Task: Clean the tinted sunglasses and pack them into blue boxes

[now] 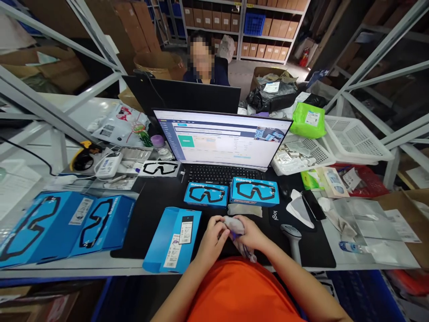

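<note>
My left hand (pixel 212 240) and my right hand (pixel 250 232) are together at the desk's front, just before my body. Between them is a soft grey pouch-like bundle (pixel 233 225) with purple showing in it; its contents cannot be made out. The left fingers are closed at its left side, and the right hand wraps its right side. A loose end hangs below toward my lap. Left of my hands lies a flat blue box (pixel 164 232) with white labels. Beyond them stand two blue eyewear boxes (pixel 206 194), side by side, and a pale strip (pixel 244 210) lies in front.
A monitor (pixel 224 138) and keyboard (pixel 221 172) stand ahead. At right are a barcode scanner (pixel 292 235), a phone (pixel 314 205) and white baskets (pixel 357 138). Large blue boxes (pixel 43 228) sit at left. A person (pixel 204 62) sits behind the monitors.
</note>
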A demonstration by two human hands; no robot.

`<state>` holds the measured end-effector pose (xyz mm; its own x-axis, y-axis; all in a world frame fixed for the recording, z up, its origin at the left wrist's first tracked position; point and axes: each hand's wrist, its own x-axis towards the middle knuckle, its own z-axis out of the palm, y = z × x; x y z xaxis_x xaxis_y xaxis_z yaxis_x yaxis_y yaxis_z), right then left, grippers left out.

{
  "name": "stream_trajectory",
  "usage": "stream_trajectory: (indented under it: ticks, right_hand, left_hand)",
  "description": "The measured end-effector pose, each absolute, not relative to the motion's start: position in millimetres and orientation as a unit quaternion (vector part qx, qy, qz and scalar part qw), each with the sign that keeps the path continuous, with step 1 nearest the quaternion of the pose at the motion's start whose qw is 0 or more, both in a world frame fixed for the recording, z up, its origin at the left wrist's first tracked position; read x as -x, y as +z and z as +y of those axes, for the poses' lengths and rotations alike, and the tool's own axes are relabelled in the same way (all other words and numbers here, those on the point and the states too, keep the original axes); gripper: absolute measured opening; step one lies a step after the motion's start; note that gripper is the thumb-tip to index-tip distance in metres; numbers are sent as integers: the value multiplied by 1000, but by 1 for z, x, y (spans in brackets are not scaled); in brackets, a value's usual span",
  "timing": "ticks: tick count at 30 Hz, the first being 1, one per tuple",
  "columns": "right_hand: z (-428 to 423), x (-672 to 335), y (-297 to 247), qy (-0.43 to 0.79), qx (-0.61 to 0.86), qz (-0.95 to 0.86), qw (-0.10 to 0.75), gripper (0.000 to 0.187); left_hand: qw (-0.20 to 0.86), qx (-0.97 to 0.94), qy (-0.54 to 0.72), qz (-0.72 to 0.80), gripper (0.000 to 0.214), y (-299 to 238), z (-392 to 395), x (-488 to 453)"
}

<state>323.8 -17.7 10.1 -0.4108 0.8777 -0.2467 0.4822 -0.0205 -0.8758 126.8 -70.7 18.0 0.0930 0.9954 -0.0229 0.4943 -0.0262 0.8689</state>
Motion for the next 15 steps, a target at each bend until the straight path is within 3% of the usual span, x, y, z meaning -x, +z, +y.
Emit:
stream_trajectory:
  ticks: [5,8,10,15]
  right_hand:
    - [-22,-357,24,426,591,-584,357,44]
    - [-35,-353,25,385,597,-555,432,42]
    - [-43,-337,18,380,572,-612,393,46]
    - [-43,-296,-6,369,432,-810,145,44]
  left_hand:
    - [308,-729,224,569,26,-12,-95,-107]
    - [298,-756,175,556,46,-41,-107,-100]
    - [291,-767,147,552,49,-56,-111,-99]
    - [281,-800,100,521,42,-75,-114,-98]
